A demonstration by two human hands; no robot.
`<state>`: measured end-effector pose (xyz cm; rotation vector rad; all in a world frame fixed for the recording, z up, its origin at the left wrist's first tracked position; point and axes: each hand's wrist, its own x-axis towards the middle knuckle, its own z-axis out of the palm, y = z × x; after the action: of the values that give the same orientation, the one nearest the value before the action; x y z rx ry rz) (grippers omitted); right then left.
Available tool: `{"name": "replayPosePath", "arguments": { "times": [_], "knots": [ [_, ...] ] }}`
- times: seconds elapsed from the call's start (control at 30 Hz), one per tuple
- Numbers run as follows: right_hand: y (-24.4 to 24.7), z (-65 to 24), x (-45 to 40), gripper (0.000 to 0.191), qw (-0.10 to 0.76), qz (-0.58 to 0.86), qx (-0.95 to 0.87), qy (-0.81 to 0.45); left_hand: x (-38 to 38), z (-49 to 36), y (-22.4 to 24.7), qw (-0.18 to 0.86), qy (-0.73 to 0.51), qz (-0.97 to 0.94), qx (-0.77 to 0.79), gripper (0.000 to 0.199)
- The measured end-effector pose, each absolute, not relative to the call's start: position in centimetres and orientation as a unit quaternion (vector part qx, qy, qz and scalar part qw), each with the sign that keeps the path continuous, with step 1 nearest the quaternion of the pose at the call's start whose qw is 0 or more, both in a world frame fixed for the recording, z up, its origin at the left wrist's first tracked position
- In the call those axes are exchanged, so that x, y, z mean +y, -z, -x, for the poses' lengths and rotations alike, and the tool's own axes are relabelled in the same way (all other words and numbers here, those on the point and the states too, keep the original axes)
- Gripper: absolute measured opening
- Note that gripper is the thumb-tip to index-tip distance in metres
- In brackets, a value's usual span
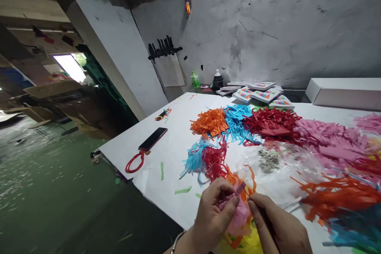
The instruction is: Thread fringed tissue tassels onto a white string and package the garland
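Note:
My left hand is closed on a pink fringed-paper tassel, its folded top pinched between thumb and fingers. Facing it, my right hand pinches a thin dark strand that reaches up to the tassel's top; I cannot tell if it is thread, wire or a needle. Orange fringe, red fringe and light blue fringe trail in a row beyond my left hand. Yellow fringe hangs beneath both hands.
Orange, blue, dark red and pink fringe piles lie across the white table. Greyish strands rest on a plastic bag. A phone lies left; printed packs and a white box stand behind.

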<state>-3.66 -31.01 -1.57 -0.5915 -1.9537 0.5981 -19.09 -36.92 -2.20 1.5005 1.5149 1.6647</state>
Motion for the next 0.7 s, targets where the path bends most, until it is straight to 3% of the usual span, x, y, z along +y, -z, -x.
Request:
{"name": "replayPosePath", "arguments": {
  "times": [0.23,0.47,0.7],
  "knots": [
    [1.6,3.9,-31.4,0.021,0.48,0.302,-0.756,-0.328,-36.9,18.6,2.2,0.153,-0.582,-0.602,0.525,0.004],
    [2.7,3.7,-31.1,0.024,0.474,0.301,-0.755,-0.339,-37.4,18.7,2.2,0.362,-0.553,-0.542,0.519,0.035],
    [2.9,3.5,-31.6,0.023,0.461,0.296,-0.753,-0.364,-37.0,18.8,2.4,0.346,-0.657,-0.389,0.545,0.028]
  ]
}}
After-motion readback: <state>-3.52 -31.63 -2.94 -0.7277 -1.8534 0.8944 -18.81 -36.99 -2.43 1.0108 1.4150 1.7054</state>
